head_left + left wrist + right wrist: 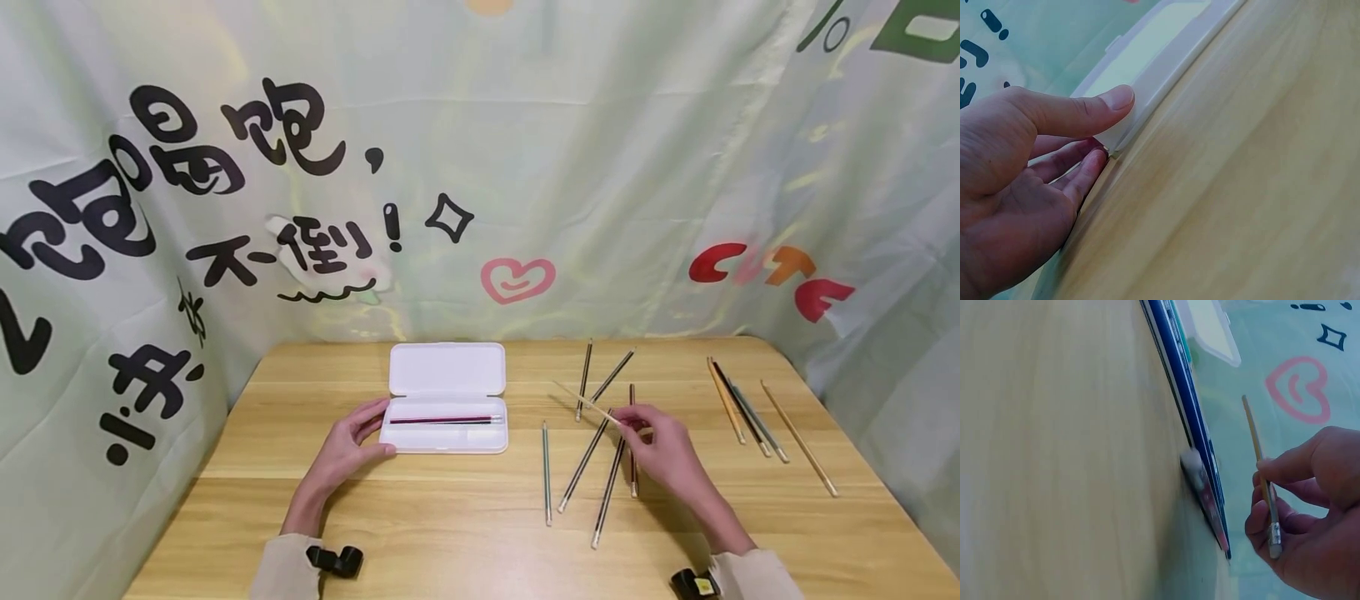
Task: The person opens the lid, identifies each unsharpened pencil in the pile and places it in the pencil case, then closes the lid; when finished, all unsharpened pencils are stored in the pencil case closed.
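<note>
A white pencil case [448, 443] lies with its lid up on the table, one or two dark red and black pencils [442, 420] inside. My left hand [352, 442] holds the case by its left end, thumb along the front corner and fingers round the side. In the left wrist view the thumb [1094, 112] lies over the case's edge. My right hand [660, 442] pinches a yellowish pencil [1254, 428] between thumb and fingers, its eraser end towards the palm. It is raised above several scattered dark pencils [585, 462].
A green pencil [547, 475] lies between the case and the scattered pencils. Further right is a group of orange, black and grey pencils [750, 412], with a light brown pencil [798, 437] beside it. A printed curtain [600, 183] hangs behind the wooden table [450, 533].
</note>
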Action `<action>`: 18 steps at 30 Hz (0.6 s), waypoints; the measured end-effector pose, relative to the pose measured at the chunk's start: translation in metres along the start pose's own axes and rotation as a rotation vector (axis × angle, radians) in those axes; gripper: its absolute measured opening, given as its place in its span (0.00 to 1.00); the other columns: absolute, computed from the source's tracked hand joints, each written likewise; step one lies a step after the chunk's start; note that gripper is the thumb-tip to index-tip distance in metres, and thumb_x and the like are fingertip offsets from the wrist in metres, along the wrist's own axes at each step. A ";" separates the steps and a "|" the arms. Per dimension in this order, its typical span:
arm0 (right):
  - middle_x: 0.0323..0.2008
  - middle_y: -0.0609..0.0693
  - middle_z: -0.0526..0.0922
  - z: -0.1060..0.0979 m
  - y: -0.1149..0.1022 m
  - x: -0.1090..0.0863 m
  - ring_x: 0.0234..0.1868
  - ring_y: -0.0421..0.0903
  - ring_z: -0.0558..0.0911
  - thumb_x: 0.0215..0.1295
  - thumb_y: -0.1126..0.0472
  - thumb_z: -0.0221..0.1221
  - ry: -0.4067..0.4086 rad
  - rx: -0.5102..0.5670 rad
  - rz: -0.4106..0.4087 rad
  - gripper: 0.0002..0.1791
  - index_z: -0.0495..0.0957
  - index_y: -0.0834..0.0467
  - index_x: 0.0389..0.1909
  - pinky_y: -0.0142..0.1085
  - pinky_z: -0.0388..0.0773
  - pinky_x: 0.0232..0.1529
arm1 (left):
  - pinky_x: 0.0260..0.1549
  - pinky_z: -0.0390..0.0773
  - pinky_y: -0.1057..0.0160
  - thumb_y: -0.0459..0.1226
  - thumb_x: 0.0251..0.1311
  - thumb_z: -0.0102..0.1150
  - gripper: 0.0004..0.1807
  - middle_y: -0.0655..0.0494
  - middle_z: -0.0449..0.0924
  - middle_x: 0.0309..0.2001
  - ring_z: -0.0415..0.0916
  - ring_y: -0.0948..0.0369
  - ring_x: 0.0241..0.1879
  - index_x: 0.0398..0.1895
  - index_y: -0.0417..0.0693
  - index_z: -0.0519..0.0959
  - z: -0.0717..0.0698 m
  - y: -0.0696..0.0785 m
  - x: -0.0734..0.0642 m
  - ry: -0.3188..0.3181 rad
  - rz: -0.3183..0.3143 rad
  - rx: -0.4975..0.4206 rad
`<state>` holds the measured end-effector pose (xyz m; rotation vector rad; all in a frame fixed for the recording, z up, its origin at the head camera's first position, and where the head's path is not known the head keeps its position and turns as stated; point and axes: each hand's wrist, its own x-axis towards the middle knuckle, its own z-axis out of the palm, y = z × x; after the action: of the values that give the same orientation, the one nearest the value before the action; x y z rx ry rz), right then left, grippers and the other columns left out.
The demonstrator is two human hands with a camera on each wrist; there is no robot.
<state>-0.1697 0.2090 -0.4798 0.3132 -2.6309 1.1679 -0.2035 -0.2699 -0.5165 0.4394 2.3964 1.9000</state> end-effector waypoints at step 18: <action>0.30 0.51 0.81 0.048 -0.033 0.018 0.29 0.43 0.76 0.57 0.71 0.61 -0.022 0.099 -0.099 0.09 0.82 0.56 0.36 0.31 0.78 0.26 | 0.59 0.66 0.59 0.26 0.45 0.69 0.42 0.37 0.54 0.67 0.59 0.42 0.62 0.65 0.31 0.60 -0.001 0.000 0.000 -0.032 0.025 -0.017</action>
<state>-0.1836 0.1503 -0.4825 0.4721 -2.5488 1.2716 -0.2037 -0.2704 -0.5165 0.4970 2.3645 1.9072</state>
